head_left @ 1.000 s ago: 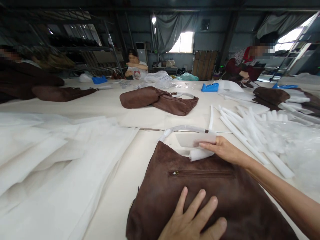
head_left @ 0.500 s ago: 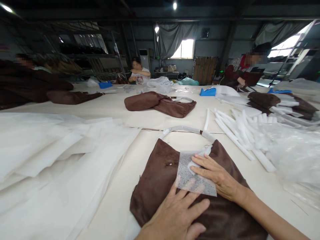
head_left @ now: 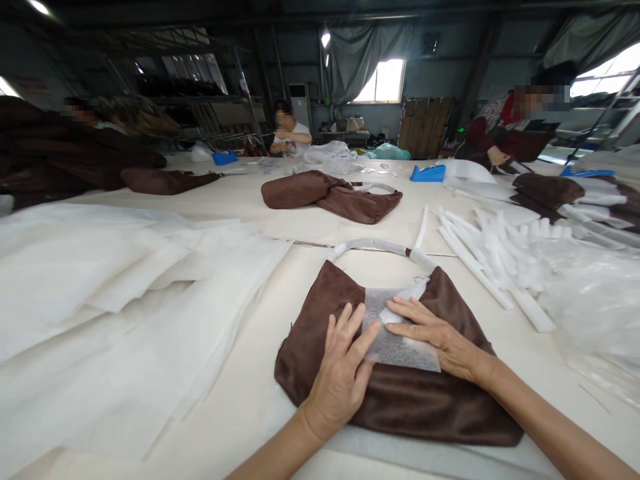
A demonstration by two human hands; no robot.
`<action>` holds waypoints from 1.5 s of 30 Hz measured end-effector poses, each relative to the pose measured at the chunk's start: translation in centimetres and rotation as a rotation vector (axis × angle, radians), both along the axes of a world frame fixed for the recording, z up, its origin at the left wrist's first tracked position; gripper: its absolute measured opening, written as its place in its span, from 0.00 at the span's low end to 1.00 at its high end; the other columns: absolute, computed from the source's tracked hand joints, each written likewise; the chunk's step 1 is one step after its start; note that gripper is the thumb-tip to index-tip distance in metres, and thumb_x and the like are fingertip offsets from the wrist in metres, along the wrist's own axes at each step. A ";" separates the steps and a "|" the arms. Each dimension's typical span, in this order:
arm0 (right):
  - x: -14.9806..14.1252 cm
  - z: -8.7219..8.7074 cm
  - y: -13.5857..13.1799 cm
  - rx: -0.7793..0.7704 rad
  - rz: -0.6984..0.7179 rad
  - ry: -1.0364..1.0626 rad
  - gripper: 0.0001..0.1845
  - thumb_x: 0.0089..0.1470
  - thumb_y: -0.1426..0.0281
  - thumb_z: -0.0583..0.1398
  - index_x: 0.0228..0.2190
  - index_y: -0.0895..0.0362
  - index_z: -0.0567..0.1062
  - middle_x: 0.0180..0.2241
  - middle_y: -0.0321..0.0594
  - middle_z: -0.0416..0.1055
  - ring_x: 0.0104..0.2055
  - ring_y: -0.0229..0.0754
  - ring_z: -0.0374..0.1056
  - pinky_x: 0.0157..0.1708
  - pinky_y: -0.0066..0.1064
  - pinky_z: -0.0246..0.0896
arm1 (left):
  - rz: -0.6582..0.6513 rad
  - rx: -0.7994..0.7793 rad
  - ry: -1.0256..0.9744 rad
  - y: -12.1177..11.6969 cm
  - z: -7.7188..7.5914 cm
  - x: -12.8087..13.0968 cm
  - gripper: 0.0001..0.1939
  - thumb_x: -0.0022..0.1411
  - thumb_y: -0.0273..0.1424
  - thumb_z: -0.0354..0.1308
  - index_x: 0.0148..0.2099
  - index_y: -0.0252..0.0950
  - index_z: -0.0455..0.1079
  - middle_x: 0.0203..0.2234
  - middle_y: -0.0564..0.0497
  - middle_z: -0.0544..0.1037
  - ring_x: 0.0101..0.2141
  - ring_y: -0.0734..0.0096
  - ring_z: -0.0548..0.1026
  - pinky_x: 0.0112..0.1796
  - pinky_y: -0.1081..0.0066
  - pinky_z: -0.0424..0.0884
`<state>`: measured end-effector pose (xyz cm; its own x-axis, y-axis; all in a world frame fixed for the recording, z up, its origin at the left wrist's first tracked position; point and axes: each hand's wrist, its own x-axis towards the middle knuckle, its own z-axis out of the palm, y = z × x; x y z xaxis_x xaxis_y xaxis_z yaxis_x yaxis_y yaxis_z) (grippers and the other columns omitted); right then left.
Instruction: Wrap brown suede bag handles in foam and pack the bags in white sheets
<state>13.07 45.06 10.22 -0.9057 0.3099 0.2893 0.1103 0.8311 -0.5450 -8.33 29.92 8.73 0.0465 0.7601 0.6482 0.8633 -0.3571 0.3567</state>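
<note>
A dark brown handbag [head_left: 420, 407] lies flat in front of me, its handle [head_left: 370, 245] wrapped in white padding and pointing away. Across the bag's upper middle rests a thin, translucent white sheet [head_left: 405, 353]. Fingers outstretched, my right hand [head_left: 440, 337] presses on this sheet and on a small white piece near the bag's opening. My left hand [head_left: 345, 363] lies spread on the bag's left side, covering the small zip there, with its fingertips by the sheet's left edge. Neither hand grips anything.
Large white sheets [head_left: 100, 320] are piled on the left. White foam tubes [head_left: 475, 260] and clear plastic bags [head_left: 595, 287] lie to the right. Farther back are another brown bag [head_left: 330, 193], a blue tape dispenser [head_left: 428, 173] and several people across the table.
My left hand has moved from the lower edge of the sheet up and left onto the bag's left side. My right hand stays on the sheet. The view has tilted down slightly.
</note>
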 end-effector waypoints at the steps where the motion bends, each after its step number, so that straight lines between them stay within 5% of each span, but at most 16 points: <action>1: 0.0 0.0 -0.1 0.027 0.010 -0.011 0.23 0.66 0.63 0.55 0.61 0.43 0.64 0.68 0.44 0.51 0.70 0.50 0.42 0.66 0.57 0.33 | -0.024 -0.020 0.044 0.1 0.0 -0.1 0.25 0.66 0.19 0.50 0.63 0.42 0.61 0.65 0.41 0.60 0.68 0.49 0.51 0.61 0.34 0.53; 5: 0.1 0.2 -0.3 0.110 0.045 -0.079 0.24 0.67 0.65 0.53 0.63 0.44 0.62 0.69 0.45 0.47 0.71 0.50 0.40 0.66 0.56 0.33 | -0.105 -0.001 0.080 0.3 0.0 -0.3 0.13 0.68 0.21 0.53 0.51 0.39 0.70 0.55 0.46 0.75 0.65 0.55 0.59 0.63 0.36 0.48; 11: 0.7 1.4 -0.9 0.115 0.043 -0.149 0.25 0.65 0.70 0.53 0.62 0.47 0.63 0.69 0.43 0.47 0.71 0.49 0.40 0.67 0.58 0.32 | -0.180 -0.043 0.136 0.0 0.6 0.2 0.11 0.69 0.22 0.50 0.48 0.37 0.72 0.52 0.48 0.78 0.58 0.61 0.70 0.65 0.45 0.47; 16: 4.2 4.2 -7.9 0.056 -0.139 0.076 0.23 0.62 0.71 0.56 0.58 0.51 0.70 0.60 0.45 0.67 0.63 0.50 0.61 0.64 0.50 0.55 | -0.214 -0.082 0.142 0.3 0.6 0.4 0.11 0.70 0.24 0.50 0.47 0.37 0.73 0.51 0.49 0.78 0.59 0.61 0.70 0.65 0.45 0.46; 18: 5.9 4.8 -12.1 0.037 -0.043 0.083 0.28 0.59 0.76 0.56 0.60 0.50 0.68 0.56 0.44 0.71 0.61 0.49 0.65 0.60 0.44 0.63 | -0.216 -0.087 0.130 0.3 0.5 0.5 0.11 0.70 0.24 0.50 0.47 0.38 0.73 0.51 0.49 0.79 0.59 0.60 0.69 0.65 0.45 0.47; 21: 7.7 3.8 -17.4 0.041 0.149 -0.150 0.36 0.55 0.79 0.56 0.65 0.53 0.60 0.63 0.44 0.62 0.66 0.49 0.55 0.65 0.45 0.54 | -0.221 -0.070 0.124 0.3 0.5 0.6 0.11 0.69 0.24 0.49 0.46 0.37 0.73 0.50 0.49 0.79 0.58 0.60 0.70 0.64 0.45 0.48; 25: 7.9 0.7 -20.8 0.028 0.177 -0.341 0.45 0.50 0.80 0.55 0.68 0.56 0.50 0.69 0.47 0.44 0.71 0.53 0.40 0.67 0.55 0.34 | -0.226 -0.069 0.107 0.4 0.5 0.7 0.11 0.70 0.24 0.50 0.46 0.36 0.73 0.49 0.48 0.79 0.57 0.60 0.71 0.64 0.45 0.49; 28: 7.0 -0.8 -21.4 0.080 0.138 -0.308 0.42 0.51 0.82 0.54 0.66 0.52 0.55 0.69 0.46 0.45 0.70 0.52 0.40 0.66 0.58 0.34 | -0.222 -0.086 0.090 0.4 0.4 0.7 0.09 0.70 0.25 0.51 0.46 0.36 0.73 0.50 0.49 0.79 0.57 0.60 0.71 0.64 0.43 0.46; 32: 5.4 -1.3 -21.9 0.187 0.093 -0.065 0.27 0.60 0.81 0.51 0.59 0.55 0.67 0.61 0.47 0.64 0.67 0.47 0.51 0.66 0.54 0.41 | -0.224 -0.086 0.085 0.2 0.7 0.7 0.08 0.69 0.26 0.53 0.46 0.36 0.73 0.50 0.48 0.79 0.56 0.60 0.72 0.64 0.42 0.47; 35: 5.0 -1.6 -22.8 0.200 0.088 0.134 0.23 0.64 0.76 0.52 0.60 0.60 0.66 0.53 0.49 0.73 0.61 0.46 0.63 0.65 0.45 0.50 | -0.238 -0.077 0.081 -0.1 0.9 0.5 0.08 0.69 0.25 0.53 0.45 0.36 0.73 0.48 0.48 0.80 0.55 0.60 0.73 0.64 0.42 0.48; 38: 5.4 -2.0 -22.8 0.153 -0.019 0.295 0.29 0.65 0.72 0.54 0.65 0.50 0.59 0.45 0.40 0.79 0.50 0.43 0.74 0.59 0.37 0.62 | -0.259 -0.075 0.082 -0.4 0.9 0.3 0.09 0.69 0.24 0.52 0.44 0.36 0.73 0.47 0.47 0.81 0.55 0.62 0.73 0.63 0.43 0.51; 42: 5.1 0.3 -19.2 0.068 -0.206 0.292 0.23 0.65 0.67 0.53 0.60 0.45 0.66 0.45 0.37 0.79 0.44 0.44 0.77 0.50 0.32 0.72 | -0.283 -0.079 0.061 -0.5 0.6 0.0 0.11 0.68 0.23 0.50 0.44 0.37 0.73 0.47 0.45 0.81 0.55 0.62 0.73 0.63 0.44 0.52; 45: 3.0 3.4 -15.1 -0.035 -0.515 0.245 0.12 0.65 0.64 0.54 0.41 0.50 0.78 0.37 0.40 0.79 0.40 0.47 0.76 0.42 0.33 0.74 | -0.299 -0.080 0.041 -0.5 0.6 -0.3 0.12 0.68 0.25 0.51 0.48 0.38 0.73 0.48 0.46 0.80 0.56 0.61 0.73 0.64 0.44 0.49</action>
